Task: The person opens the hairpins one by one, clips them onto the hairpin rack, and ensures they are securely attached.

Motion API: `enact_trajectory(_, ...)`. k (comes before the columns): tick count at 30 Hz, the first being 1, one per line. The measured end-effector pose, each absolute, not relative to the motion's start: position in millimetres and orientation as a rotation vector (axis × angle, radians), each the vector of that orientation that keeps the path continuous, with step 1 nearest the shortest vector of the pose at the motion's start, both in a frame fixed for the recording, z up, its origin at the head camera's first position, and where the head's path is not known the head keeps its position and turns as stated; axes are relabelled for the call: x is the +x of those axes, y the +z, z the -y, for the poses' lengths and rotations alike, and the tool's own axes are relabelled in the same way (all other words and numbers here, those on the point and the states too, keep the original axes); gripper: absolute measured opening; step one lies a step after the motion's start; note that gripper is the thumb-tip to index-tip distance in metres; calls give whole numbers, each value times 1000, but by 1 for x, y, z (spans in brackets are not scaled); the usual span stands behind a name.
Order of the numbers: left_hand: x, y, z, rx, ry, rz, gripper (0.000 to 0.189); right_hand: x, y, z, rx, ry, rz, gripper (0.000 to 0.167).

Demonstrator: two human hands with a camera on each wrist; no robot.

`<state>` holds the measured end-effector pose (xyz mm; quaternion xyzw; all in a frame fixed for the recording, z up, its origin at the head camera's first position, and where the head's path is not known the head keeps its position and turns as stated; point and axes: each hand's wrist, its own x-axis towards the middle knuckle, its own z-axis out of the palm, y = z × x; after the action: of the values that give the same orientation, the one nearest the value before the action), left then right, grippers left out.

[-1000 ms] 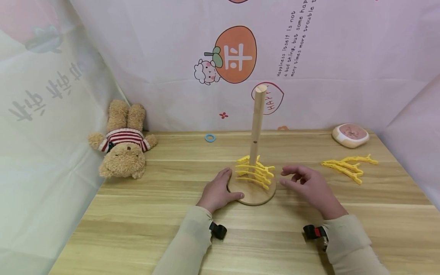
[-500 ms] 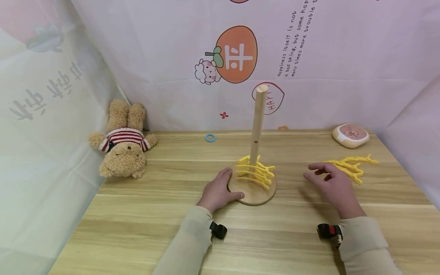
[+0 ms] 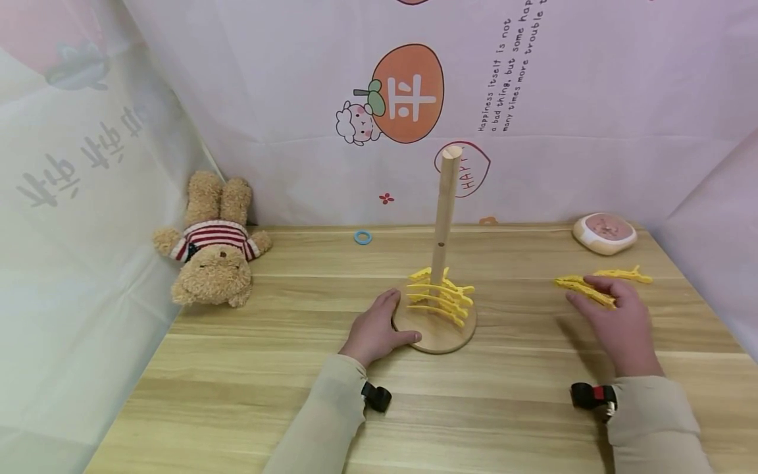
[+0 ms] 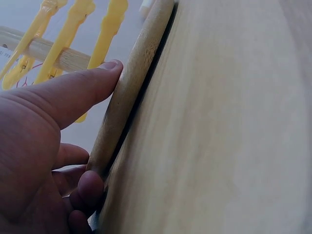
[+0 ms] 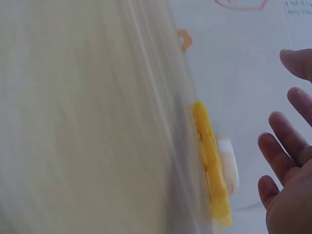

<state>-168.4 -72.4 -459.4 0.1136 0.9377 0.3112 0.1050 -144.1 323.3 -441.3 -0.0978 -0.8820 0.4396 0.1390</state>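
In the head view, a wooden stand with an upright post [image 3: 445,210] rises from a round base [image 3: 435,339]. Several yellow alligator hair clips [image 3: 439,301] are attached low on the post. My left hand [image 3: 374,329] grips the left edge of the base, with the thumb [image 4: 92,83] at its rim in the left wrist view. At the right, my right hand [image 3: 622,322] hovers over loose yellow hair clips [image 3: 571,284], fingers relaxed and parted, partly hiding them. A loose clip [image 5: 212,165] also shows below those fingers in the right wrist view.
A teddy bear [image 3: 216,250] in a striped top lies at the left, upside down in view. A blue ring [image 3: 362,237] sits near the table's back edge. A rounded white device with a pink top [image 3: 605,232] stands in the back right corner. Printed cloth [image 3: 284,164] hangs behind.
My right hand has moved right, from beside the stand to over the loose clips. My left hand stays on the base.
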Motion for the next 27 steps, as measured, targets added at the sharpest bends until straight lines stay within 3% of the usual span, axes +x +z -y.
enact_trajectory(20,-168,-458,73,339,915,-2764,96,-141,-455,-360,-438,1469,2433,26)
enact_trajectory(27,-167,-458,73,354,918,-2767,96,-137,-462,-374,-624,1510,2440,43)
